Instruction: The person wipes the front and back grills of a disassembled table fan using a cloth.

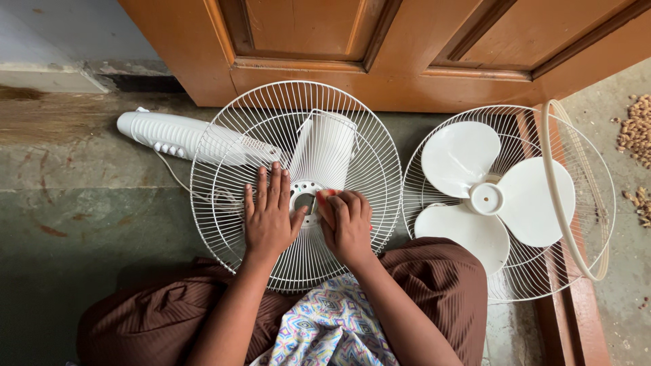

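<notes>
White wire makes up the rear fan guard (296,183) that lies flat on the floor (81,203) in front of us, its near rim reaching over our knees and the fan's motor housing and body (178,134) showing beneath it and off to the far left. Our left hand (270,215) lies spread, palm down and released, on the wires just left of the centre hub (304,199), pressing the guard steady rather than gripping it. Our right hand (346,224) is curled, fingers clenched around a small reddish object (327,194) held against the right edge of the hub; what the object is we cannot tell. To the right, just beside this guard, a second guard (590,203) holds the loose three-blade propeller (485,196), with a plastic rim ring (566,196) lying across its right part. A wooden door (407,47) stands along the far side, and scattered nuts (636,129) lie at far right. We judge the guard light but springy: its thin wires would bend under a hard squeeze, so the stiffer outer rim or the solid hub ring seems the safer place to take hold.
</notes>
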